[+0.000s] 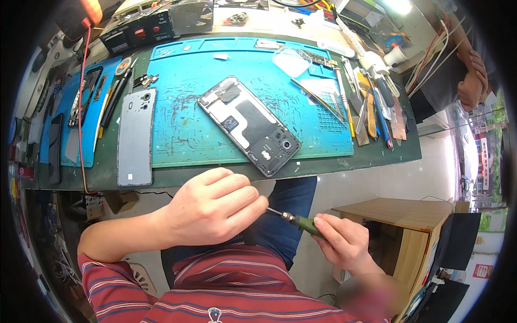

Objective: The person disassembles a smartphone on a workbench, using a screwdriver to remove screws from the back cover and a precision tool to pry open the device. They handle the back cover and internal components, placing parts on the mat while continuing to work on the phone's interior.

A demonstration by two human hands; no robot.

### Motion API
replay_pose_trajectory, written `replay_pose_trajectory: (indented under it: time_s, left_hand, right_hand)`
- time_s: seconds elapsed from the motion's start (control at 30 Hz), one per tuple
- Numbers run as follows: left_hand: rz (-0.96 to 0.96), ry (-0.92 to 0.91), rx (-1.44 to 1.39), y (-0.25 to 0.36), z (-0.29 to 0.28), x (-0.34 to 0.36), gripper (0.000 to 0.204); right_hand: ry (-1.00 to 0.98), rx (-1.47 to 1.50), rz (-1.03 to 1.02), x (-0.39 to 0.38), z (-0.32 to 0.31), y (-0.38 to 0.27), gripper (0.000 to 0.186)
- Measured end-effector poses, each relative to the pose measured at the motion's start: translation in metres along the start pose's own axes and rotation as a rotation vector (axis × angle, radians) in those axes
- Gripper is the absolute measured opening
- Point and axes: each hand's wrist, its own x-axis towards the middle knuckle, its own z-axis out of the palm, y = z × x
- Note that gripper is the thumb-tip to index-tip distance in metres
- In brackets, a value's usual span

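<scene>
My right hand (pixel 344 243) is wrapped round the green handle of a screwdriver (pixel 305 224), in front of the bench and above my lap. The thin metal shaft points left, and its tip meets the curled fingers of my left hand (pixel 218 207). Those fingers are closed, and whatever they hold at the tip is hidden. Beyond my hands, a phone with its back off (pixel 250 124) lies slantwise on the blue work mat (pixel 177 121), its inner frame and camera lenses facing up. A grey phone back cover (pixel 136 142) rests left of it.
Tweezers (pixel 323 99) and several hand tools (pixel 371 107) lie at the right of the bench. Another blue mat (pixel 89 107) with phone parts is at the left, crossed by a red cable (pixel 81 118). A wooden cabinet (pixel 398 215) stands at right; another person's arm (pixel 471 75) shows far right.
</scene>
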Motion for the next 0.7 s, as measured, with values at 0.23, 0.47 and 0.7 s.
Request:
replay_pose_trajectory:
  time_s: [0.23,0.47,0.7]
  left_hand:
    - [0.041,-0.061,-0.083,-0.003,-0.003,-0.02,0.025]
    - [0.01,0.014,-0.219,0.008,-0.013,-0.024,0.023]
    - [-0.198,0.111,-0.25,-0.007,-0.043,-0.03,0.022]
  right_hand:
    - [-0.044,0.018,-0.058,-0.001,-0.002,-0.009,0.047]
    - [-0.031,0.03,-0.146,0.0,-0.015,-0.018,0.045]
    - [0.08,0.01,-0.094,-0.013,-0.034,-0.007,0.045]
